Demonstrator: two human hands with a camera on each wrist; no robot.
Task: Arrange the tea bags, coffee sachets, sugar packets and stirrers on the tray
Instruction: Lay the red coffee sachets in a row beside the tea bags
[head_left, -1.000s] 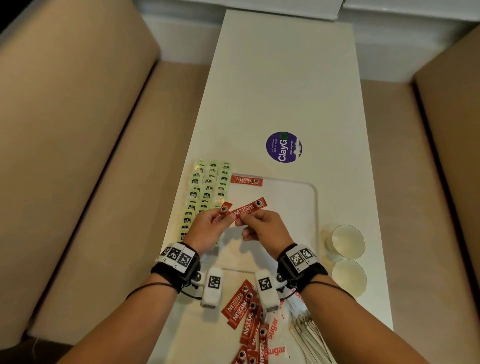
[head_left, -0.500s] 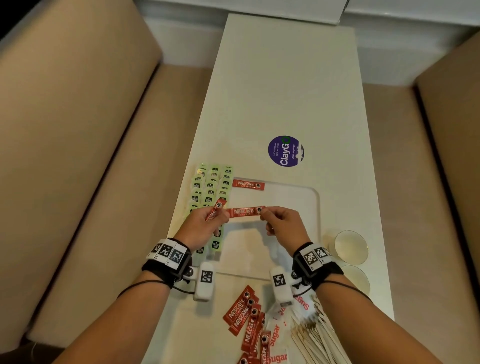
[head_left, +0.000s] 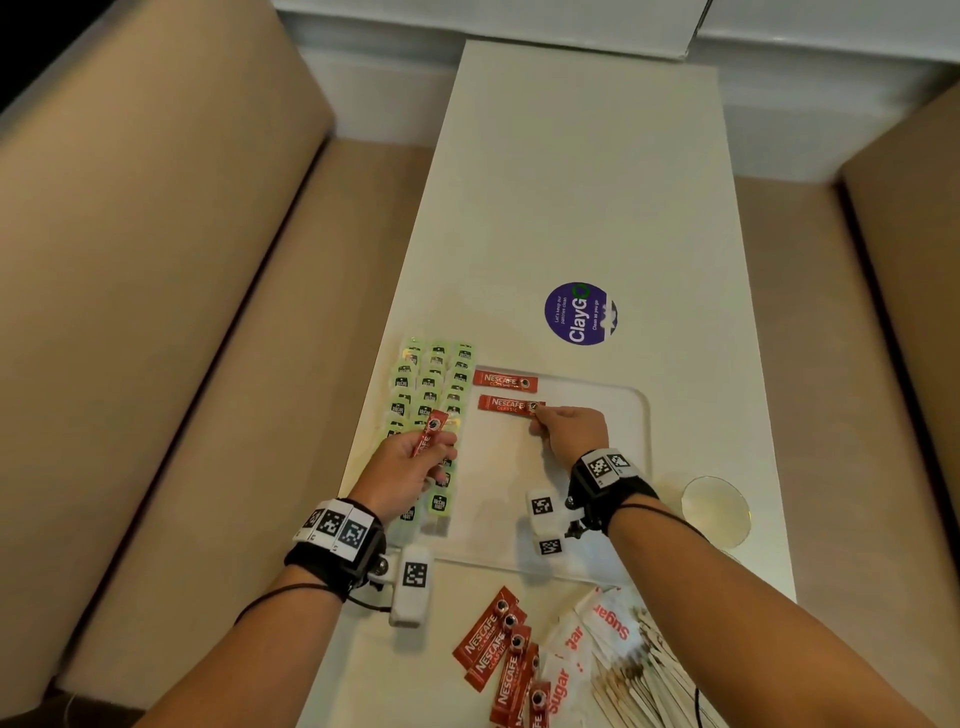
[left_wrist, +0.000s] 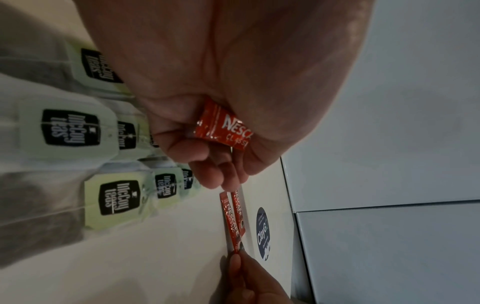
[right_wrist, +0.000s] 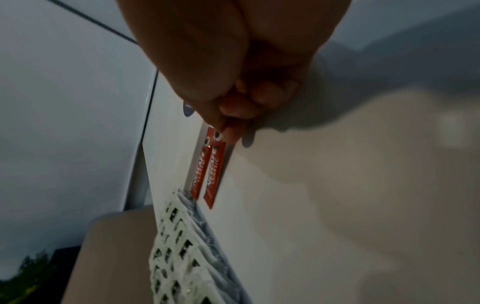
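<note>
You have open tray (head_left: 613, 519) floor on the near side of the two laid sachets (head_left: 506, 392), between your hands; the tea bags (head_left: 431, 384) line its left edge and block that side. The near desk (head_left: 571, 182) edge is crowded with loose sachets (head_left: 498, 649), sugar packets (head_left: 597, 634) and stirrers (head_left: 644, 691), and two glasses (head_left: 717, 512) stand just right of the tray. Beyond the sticker (head_left: 581, 313) the desk lies open for you.
</note>
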